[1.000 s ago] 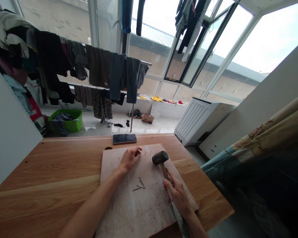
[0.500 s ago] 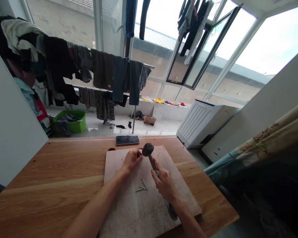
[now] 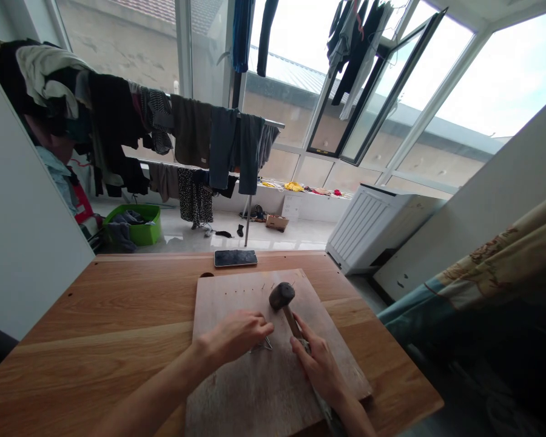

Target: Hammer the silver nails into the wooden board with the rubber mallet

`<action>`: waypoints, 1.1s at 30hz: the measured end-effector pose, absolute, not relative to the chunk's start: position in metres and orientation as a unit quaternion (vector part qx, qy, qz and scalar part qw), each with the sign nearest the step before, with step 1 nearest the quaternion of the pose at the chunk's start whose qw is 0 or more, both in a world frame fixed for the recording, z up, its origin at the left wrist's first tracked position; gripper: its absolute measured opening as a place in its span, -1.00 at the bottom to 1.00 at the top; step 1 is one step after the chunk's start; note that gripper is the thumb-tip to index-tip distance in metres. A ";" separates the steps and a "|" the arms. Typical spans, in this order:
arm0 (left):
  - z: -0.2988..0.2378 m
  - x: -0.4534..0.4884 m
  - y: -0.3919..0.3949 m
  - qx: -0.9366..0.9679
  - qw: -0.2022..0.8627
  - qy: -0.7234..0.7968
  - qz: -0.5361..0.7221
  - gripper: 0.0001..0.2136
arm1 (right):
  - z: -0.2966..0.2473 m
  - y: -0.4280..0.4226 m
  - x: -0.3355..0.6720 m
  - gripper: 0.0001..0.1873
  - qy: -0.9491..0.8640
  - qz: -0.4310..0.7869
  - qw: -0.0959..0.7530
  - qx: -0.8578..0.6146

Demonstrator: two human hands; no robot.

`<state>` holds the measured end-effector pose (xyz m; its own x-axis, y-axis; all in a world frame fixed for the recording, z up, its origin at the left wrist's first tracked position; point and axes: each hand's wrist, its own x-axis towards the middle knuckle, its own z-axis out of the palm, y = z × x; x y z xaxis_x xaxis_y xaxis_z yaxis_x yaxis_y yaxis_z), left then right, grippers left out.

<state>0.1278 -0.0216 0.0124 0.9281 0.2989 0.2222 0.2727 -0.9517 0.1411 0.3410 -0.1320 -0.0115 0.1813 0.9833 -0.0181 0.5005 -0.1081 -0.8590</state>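
Left hand [image 3: 236, 335] on loose nails [image 3: 264, 346], right hand [image 3: 317, 364] gripping hammer [image 3: 282, 295]

daylight from windows [image 3: 482, 73] | sky blown out | right edge dark | wide-angle distortion

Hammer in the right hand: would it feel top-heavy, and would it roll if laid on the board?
The hammer probably feels top-heavy: its thick dark head sits well beyond the right hand gripping the thin handle. Laid flat it might rock slightly, as the head looks rounded, but the long handle should stop it rolling.
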 end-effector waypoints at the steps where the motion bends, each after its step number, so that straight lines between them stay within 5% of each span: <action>1: 0.015 0.129 -0.028 0.986 0.021 0.129 0.108 -0.85 | -0.013 -0.133 0.343 -0.30 -0.553 0.326 0.378 -0.667; 7: 0.022 0.139 -0.037 0.991 -0.066 0.094 0.071 -0.89 | -0.019 -0.130 0.344 -0.26 -0.536 0.364 0.391 -0.653; 18: 0.016 0.133 0.033 0.888 0.165 0.366 0.225 -0.79 | -0.025 -0.130 0.344 -0.28 -0.491 0.405 0.429 -0.641; 33: 0.028 0.138 0.037 0.910 0.057 0.400 0.090 -0.72 | -0.024 -0.132 0.343 -0.24 -0.483 0.413 0.433 -0.639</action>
